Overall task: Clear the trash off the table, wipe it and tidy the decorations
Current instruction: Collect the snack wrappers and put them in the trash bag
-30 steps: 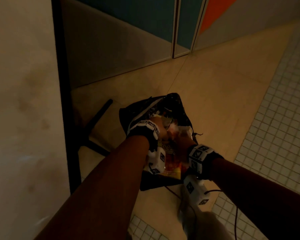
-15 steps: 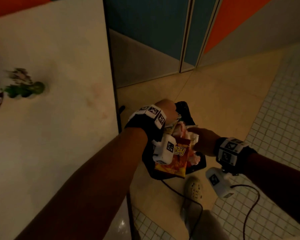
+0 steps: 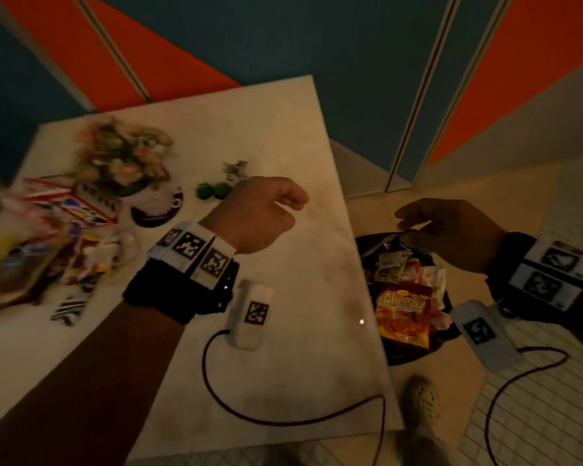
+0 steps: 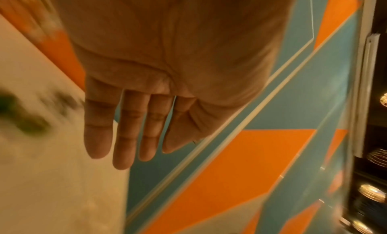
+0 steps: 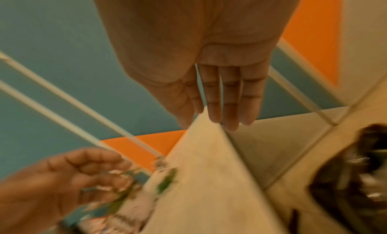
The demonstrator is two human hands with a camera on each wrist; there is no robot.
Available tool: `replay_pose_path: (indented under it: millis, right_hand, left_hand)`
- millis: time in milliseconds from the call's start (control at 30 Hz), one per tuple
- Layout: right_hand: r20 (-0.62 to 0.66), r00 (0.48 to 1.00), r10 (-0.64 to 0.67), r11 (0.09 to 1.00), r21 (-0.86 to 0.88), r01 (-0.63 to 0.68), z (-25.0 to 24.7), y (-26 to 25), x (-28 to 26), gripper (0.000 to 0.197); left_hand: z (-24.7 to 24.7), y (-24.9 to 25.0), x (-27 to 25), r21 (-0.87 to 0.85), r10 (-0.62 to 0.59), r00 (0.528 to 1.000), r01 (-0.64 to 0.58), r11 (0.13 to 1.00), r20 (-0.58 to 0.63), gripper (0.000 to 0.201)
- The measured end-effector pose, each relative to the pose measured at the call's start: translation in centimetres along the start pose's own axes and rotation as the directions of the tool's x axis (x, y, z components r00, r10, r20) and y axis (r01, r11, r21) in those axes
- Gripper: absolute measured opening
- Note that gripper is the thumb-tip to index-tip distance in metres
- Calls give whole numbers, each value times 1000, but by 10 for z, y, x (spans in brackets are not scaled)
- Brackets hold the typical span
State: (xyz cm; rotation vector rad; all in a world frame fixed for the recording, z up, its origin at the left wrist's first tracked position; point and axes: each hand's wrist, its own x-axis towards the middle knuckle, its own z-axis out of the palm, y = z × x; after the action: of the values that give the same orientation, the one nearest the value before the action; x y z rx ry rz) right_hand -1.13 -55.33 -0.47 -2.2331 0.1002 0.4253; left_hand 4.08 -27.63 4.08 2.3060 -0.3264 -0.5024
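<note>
Head view: black trash bag (image 3: 414, 344) on the floor holds a Cheezy packet (image 3: 405, 316), under the empty, loose-fingered right hand (image 3: 451, 230); left hand (image 3: 260, 213), empty and relaxed, hovers over the table (image 3: 300, 364), wrappers (image 3: 48, 250) and flowers (image 3: 122, 156) beyond

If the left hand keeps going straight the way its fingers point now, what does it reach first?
Probably nothing on the table: the left hand hangs empty above the table, fingers toward the far edge and the teal-and-orange wall. The green decoration sits off to the side. Depth is unclear.
</note>
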Motion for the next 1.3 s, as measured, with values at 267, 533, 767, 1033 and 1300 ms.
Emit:
replay_pose_path:
  millis: [267,533,767,1033,1300]
  right_hand:
    - [79,993,-91,996,8,91,80,-129,-23,34]
    - [296,941,-164,971,-121,208,153,-181,-4,35]
    - [434,886,-164,938,-209,277,187,-203,26,39]
    - [440,878,-186,903,-276,330,233,-232,68,47]
    - [418,887,-194,840,-397,370,317,-276,114,80]
  left_hand:
    - [-141,-109,-118,41,-224,937,244,969,-269,28]
    - [-167,-202,-189,139,-468,862,496,857,-195,25]
    - [-125,-247,-216,191,-712,702,697,691,15,43]
    - [-77,-268,-218,191,-776,631,760,621,8,82]
    - [-62,-273,-205,223,-710,694,715,662,-120,57]
